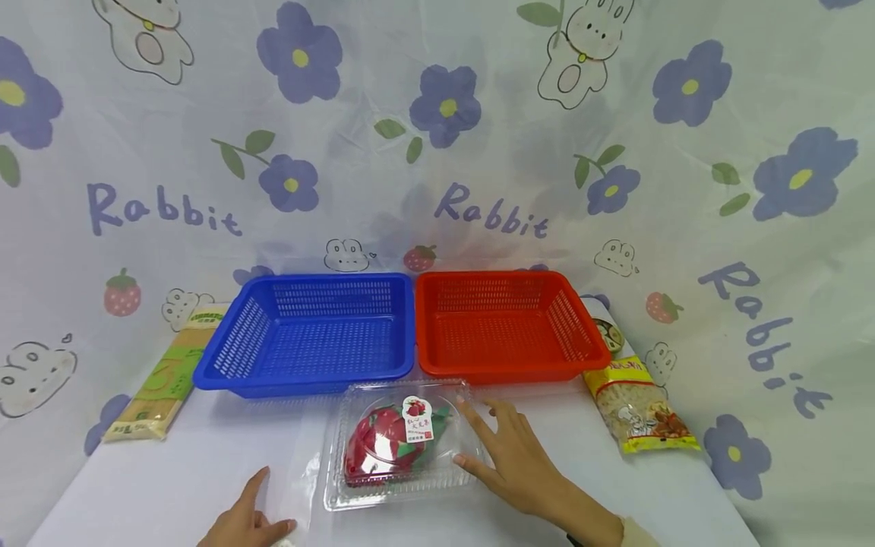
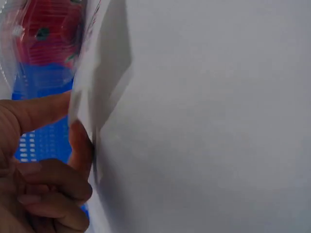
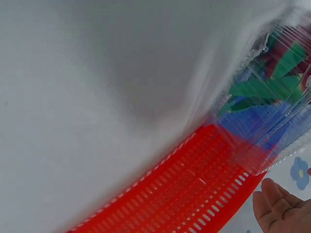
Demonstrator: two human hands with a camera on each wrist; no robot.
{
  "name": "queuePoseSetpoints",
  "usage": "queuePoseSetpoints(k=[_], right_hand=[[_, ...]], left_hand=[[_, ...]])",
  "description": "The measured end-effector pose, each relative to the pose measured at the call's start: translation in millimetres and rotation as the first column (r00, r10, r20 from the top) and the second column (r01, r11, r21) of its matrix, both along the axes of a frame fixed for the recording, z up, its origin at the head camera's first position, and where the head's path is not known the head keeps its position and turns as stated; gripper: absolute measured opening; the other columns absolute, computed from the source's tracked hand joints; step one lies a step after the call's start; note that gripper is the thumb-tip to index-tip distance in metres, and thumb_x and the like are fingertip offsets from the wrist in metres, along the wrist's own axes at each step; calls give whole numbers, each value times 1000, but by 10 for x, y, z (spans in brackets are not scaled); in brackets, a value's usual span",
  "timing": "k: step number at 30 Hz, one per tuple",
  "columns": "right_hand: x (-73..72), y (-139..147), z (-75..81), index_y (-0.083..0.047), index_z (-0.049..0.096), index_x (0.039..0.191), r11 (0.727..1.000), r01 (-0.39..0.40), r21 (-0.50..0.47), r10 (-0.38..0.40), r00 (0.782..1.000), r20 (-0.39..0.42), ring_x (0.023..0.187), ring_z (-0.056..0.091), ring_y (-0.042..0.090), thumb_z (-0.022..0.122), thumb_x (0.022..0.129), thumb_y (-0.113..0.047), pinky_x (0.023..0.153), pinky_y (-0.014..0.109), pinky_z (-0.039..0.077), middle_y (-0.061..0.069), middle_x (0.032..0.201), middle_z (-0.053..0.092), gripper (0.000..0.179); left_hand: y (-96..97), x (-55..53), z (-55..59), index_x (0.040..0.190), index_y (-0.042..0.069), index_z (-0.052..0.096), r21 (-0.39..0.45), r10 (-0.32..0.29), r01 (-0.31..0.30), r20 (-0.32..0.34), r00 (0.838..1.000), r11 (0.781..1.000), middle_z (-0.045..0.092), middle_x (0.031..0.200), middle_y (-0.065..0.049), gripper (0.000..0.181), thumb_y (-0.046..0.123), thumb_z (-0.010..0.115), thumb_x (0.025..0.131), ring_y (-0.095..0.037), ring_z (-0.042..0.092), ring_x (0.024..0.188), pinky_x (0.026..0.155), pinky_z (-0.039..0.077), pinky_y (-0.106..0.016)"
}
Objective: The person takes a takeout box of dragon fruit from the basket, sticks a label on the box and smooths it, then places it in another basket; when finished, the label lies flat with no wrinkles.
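Observation:
A clear plastic clamshell box [image 1: 437, 486] with a red dragon fruit [image 1: 372, 444] inside lies at the front middle of the table, a printed label [image 1: 417, 419] on its lid. My right hand [image 1: 516, 460] is beside the box's right side, fingers spread and fingertips right at its edge. In the right wrist view, the fingers [image 3: 277, 206] show next to the box's rim. To the left of the box, my left hand [image 1: 242, 520] has its index finger and thumb extended and the others curled. The left wrist view shows that hand [image 2: 43, 160] against a folded white sheet [image 2: 104, 73].
Behind the box stand a blue basket [image 1: 307, 384] and a red basket [image 1: 506, 372], side by side. A noodle pack [image 1: 164, 380] lies far left. On the right are a yellow-ended food bag [image 1: 639, 410] and a round-lidded container [image 1: 608, 334]. A printed curtain [image 1: 383, 182] hangs behind.

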State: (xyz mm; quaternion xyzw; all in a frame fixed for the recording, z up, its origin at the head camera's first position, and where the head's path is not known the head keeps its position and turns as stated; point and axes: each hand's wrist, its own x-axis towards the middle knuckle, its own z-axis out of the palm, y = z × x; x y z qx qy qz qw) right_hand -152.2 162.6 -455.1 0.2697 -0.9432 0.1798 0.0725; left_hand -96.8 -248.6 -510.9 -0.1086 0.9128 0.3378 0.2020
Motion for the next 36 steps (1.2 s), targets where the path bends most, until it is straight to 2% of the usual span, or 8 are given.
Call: queuePoseSetpoints(k=[3, 5, 8, 12, 16, 20, 23, 36], right_hand=[[-4, 27, 15, -31, 19, 160, 999, 17, -29, -16, 998, 63, 127, 43, 28, 44, 94, -69, 101, 54, 42, 16, 146, 40, 80], [-1, 40, 23, -28, 17, 160, 999, 30, -44, -24, 992, 122, 127, 44, 28, 44, 93, -71, 101, 54, 43, 15, 147, 39, 84], [3, 52, 37, -24, 13, 161, 996, 52, -67, -35, 972, 234, 129, 44, 31, 46, 91, -73, 102, 59, 42, 14, 150, 37, 91], [-5, 50, 39, -18, 9, 161, 994, 72, -80, -39, 933, 358, 130, 45, 37, 53, 86, -73, 100, 65, 42, 16, 152, 36, 103], [-25, 50, 9, -14, 5, 161, 994, 57, -97, -11, 907, 420, 132, 44, 39, 58, 83, -73, 99, 67, 41, 17, 154, 34, 111], [-46, 64, -34, -12, 3, 161, 990, 46, -136, 22, 885, 465, 132, 44, 39, 64, 80, -71, 96, 69, 42, 18, 155, 33, 117], [-67, 66, -69, -12, 1, 161, 987, 42, -156, 39, 873, 486, 131, 45, 39, 69, 78, -68, 93, 69, 44, 20, 154, 33, 121], [-100, 38, -268, -17, -7, 160, 975, 30, -222, 77, 886, 457, 132, 45, 42, 77, 75, -61, 92, 69, 45, 25, 153, 33, 128]], left_hand=[[39, -84, 162, 144, -13, 26, -176, -12, 6, -37, 999, 984, 56, 79, -3, 108, 63, 70, 81, -17, 50, 67, 59, 40, -32], [88, -134, 304, 146, -10, 31, -209, -27, 7, -93, 995, 978, 57, 89, -5, 103, 66, 65, 84, -17, 49, 70, 59, 39, -32], [208, -178, 505, 152, 0, 31, -149, -60, 32, -190, 980, 988, 56, 108, -8, 91, 61, 59, 91, -17, 46, 75, 60, 38, -31], [400, -197, 651, 159, 21, 22, -59, -151, 141, -230, 961, 988, 49, 125, -7, 84, 58, 58, 94, -12, 43, 72, 56, 37, -28], [562, -226, 647, 161, 25, 13, -68, -246, 237, -234, 941, 969, 48, 132, -9, 96, 61, 64, 88, -12, 53, 74, 58, 46, -34], [661, -251, 583, 161, 21, 9, -96, -274, 258, -244, 930, 961, 48, 135, -12, 113, 64, 72, 78, -25, 64, 87, 71, 54, -53], [687, -260, 538, 161, 21, 7, -97, -279, 263, -252, 927, 960, 48, 135, -12, 121, 64, 76, 72, -31, 65, 93, 74, 54, -57], [746, -275, 441, 161, 23, -3, -97, -277, 260, -282, 918, 961, 46, 142, -21, 135, 65, 81, 64, -40, 67, 95, 70, 54, -59]])
